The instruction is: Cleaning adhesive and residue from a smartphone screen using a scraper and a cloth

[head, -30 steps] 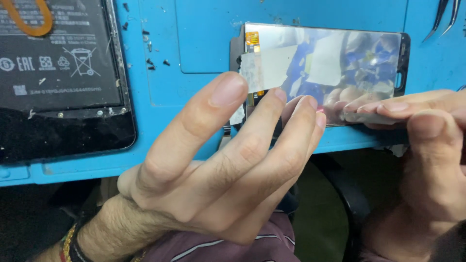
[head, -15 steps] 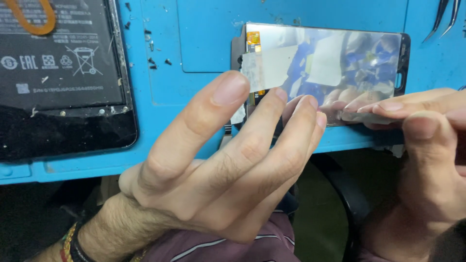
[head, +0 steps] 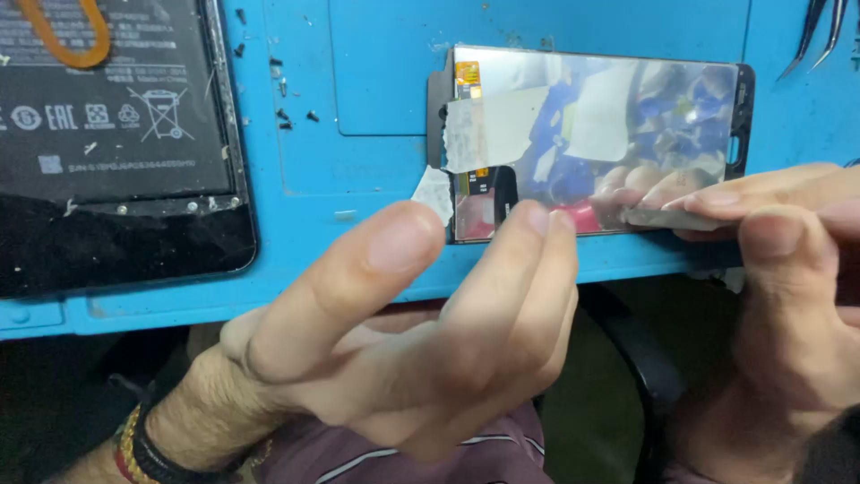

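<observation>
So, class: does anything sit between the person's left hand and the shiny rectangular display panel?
Nothing visible does. The left hand has its fingertips at the lower edge of the shiny rectangular display panel, which the right hand also grips.

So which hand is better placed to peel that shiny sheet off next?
Probably the right hand: its fingertips already pinch the lower edge of the shiny screen panel. The left hand only touches the panel's lower edge, thumb apart.
</observation>
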